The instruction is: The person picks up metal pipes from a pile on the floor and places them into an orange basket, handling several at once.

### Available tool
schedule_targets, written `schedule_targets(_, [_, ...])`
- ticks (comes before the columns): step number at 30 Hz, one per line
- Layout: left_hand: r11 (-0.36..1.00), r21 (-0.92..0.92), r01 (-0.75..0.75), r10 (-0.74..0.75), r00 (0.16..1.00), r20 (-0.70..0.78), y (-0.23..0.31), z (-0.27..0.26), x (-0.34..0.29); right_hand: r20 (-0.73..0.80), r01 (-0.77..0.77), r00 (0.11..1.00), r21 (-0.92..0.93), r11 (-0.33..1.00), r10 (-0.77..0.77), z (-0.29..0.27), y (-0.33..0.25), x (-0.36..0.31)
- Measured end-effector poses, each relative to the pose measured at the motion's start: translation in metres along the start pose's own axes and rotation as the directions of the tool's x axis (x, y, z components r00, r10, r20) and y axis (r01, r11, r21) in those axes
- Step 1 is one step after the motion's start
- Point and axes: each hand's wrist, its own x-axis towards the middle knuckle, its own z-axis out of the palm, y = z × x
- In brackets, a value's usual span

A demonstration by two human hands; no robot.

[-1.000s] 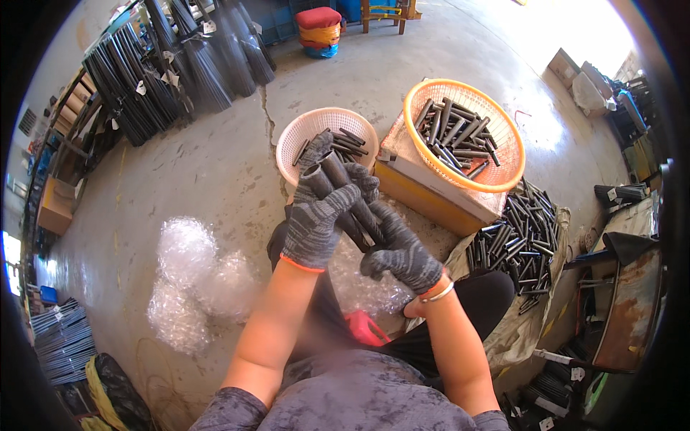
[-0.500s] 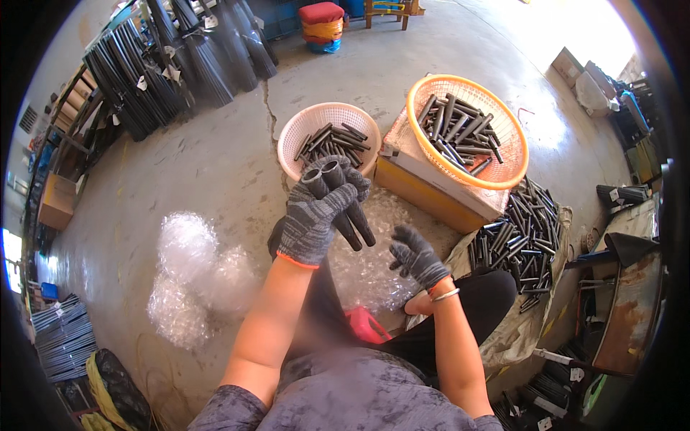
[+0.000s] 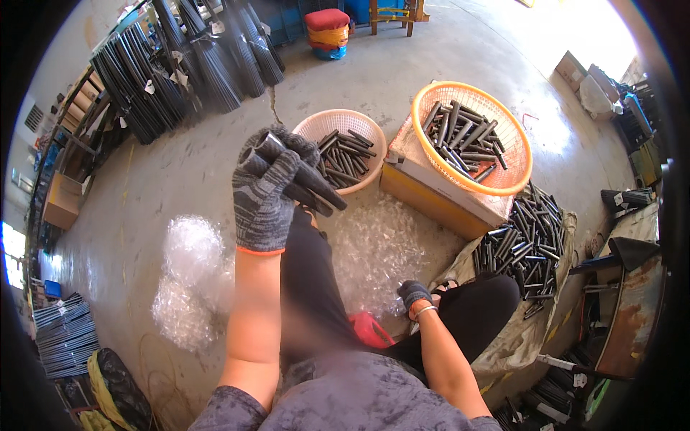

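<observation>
My left hand (image 3: 262, 205), in a grey knit glove with an orange cuff, is wrapped round two black tubes (image 3: 316, 181). The tubes lie side by side, open ends upward, the other ends slanting down to the right. Low by my bent knee is my gloved right hand (image 3: 415, 294), fingers curled in at the edge of a heap of clear plastic film (image 3: 381, 251); whatever they grip is too small to make out. Beyond my left hand a pale pink basket (image 3: 379, 136) contains several shorter black tubes (image 3: 345, 154).
An orange basket (image 3: 527, 147) of black tubes sits on a cardboard box (image 3: 438, 197). More tubes (image 3: 525, 241) are heaped on a cloth sheet (image 3: 496, 345) to the right. Another heap of clear plastic (image 3: 187, 280) lies left. Long black rods (image 3: 136, 86) stand at the back left.
My left hand has moved left with the two tubes, which now tilt further sideways. My right hand has dropped toward the plastic film, its spread fingers now curled.
</observation>
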Motion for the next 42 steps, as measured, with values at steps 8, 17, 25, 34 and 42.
schedule_targets(8, [0.982,-0.047,0.185,-0.183,0.982,0.04,-0.016,0.025,-0.022,-0.299,0.357,0.91,0.917,0.176,-0.287,-0.185,-0.165,-0.086])
schedule_targets(17, [0.999,-0.034,0.038,-0.037,0.999,0.032,0.002,0.014,-0.014,-0.027,0.058,0.973,0.99,0.131,-0.23,-0.096,-0.101,-0.038])
schedule_targets(25, [0.997,-0.006,0.082,-0.082,0.997,-0.008,-0.013,0.007,-0.023,-0.108,0.067,0.993,0.844,0.533,0.045,-0.089,-0.08,-0.029])
schedule_targets(34, [0.983,-0.033,0.181,-0.179,0.981,0.071,-0.002,0.027,-0.024,-0.261,0.471,0.754,0.854,0.22,-0.603,-0.145,-0.149,-0.06])
schedule_targets(42, [1.0,-0.009,0.008,-0.008,1.0,-0.001,0.021,-0.004,-0.016,0.204,-0.416,0.909,0.376,0.828,0.364,0.026,0.022,0.013])
